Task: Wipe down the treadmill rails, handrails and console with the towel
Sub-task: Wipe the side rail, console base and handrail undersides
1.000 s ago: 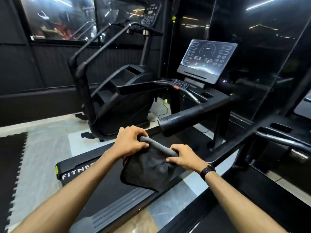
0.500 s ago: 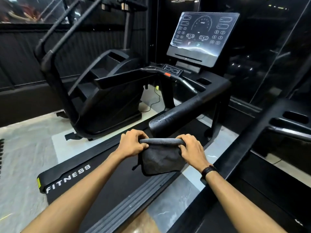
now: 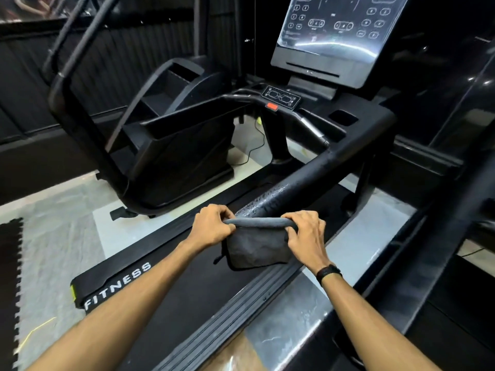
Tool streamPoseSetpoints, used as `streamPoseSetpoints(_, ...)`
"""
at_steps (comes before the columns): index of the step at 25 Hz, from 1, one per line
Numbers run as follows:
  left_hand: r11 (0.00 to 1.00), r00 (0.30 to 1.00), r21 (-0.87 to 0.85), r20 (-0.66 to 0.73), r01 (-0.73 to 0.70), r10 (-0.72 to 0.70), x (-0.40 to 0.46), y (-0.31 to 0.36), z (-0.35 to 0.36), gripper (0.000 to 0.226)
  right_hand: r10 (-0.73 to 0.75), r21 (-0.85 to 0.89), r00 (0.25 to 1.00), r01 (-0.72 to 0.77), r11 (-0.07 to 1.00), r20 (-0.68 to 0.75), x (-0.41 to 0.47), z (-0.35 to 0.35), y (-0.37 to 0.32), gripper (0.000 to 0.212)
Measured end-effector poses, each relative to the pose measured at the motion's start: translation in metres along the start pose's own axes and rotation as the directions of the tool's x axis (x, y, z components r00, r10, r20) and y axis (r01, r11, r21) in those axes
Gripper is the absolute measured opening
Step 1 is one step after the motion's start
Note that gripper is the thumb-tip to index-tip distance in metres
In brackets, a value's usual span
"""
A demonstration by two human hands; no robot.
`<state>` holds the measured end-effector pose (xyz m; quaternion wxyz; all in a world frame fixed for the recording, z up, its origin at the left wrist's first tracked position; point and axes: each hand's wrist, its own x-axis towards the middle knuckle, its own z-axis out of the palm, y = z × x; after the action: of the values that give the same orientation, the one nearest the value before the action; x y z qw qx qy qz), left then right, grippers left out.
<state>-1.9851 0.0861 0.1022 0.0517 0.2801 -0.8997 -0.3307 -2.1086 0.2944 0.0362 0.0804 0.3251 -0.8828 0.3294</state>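
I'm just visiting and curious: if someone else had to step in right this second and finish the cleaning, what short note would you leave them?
Left hand: grips the left end of the folded dark towel.
Right hand: grips the right end; a black band sits on that wrist.
The towel is stretched between both hands, just at the near end of the treadmill's right handrail, which shows droplets on its surface.
Done: no wiped area can be made out.
Left: handrails, side rail and console. Probably start with the handrail right ahead.
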Motion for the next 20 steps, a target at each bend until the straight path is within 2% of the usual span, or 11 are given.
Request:
streamPoseSetpoints(4,0.998,0.995,0.049,-0.091,0.05,-0.046,0.032,0.0,-0.003,0.012,0.053,0.061,0.999,-0.053,0.997,0.0,0.029,0.018,-0.008,0.039)
streamPoseSetpoints(8,0.989,0.997,0.133,-0.061,0.061,-0.054,0.071,0.001,-0.003,0.008,0.126,0.074,0.992,-0.126,0.989,-0.001,0.052,0.04,-0.007,0.04)
streamPoseSetpoints(11,0.994,0.999,0.107,0.034,0.038,-0.041,0.103,-0.011,0.001,0.01,0.278,0.011,0.957,-0.278,0.96,-0.088,0.059,0.065,-0.011,0.046)
streamPoseSetpoints(13,0.996,0.994,0.094,0.108,0.01,-0.02,0.119,-0.024,0.005,0.018,0.452,0.047,0.872,-0.451,0.891,-0.186,0.049,0.089,-0.028,0.062)
streamPoseSetpoints(14,0.997,0.991,0.076,0.132,-0.008,-0.002,0.127,-0.032,0.007,0.02,0.514,0.099,0.831,-0.505,0.857,-0.211,0.041,0.103,-0.043,0.069)
streamPoseSetpoints(16,1.0,0.986,-0.007,0.165,-0.024,0.025,0.14,-0.048,0.014,0.017,0.561,0.154,0.811,-0.541,0.827,-0.164,0.025,0.133,-0.08,0.082)
streamPoseSetpoints(18,0.987,0.982,-0.159,0.18,-0.029,0.058,0.151,-0.062,0.023,0.013,0.608,0.117,0.785,-0.597,0.794,-0.117,0.023,0.158,-0.107,0.09)
streamPoseSetpoints(20,0.935,0.981,-0.354,0.187,0.013,0.058,0.153,-0.073,0.029,0.016,0.668,0.055,0.724,-0.67,0.74,-0.175,0.032,0.166,-0.118,0.086)
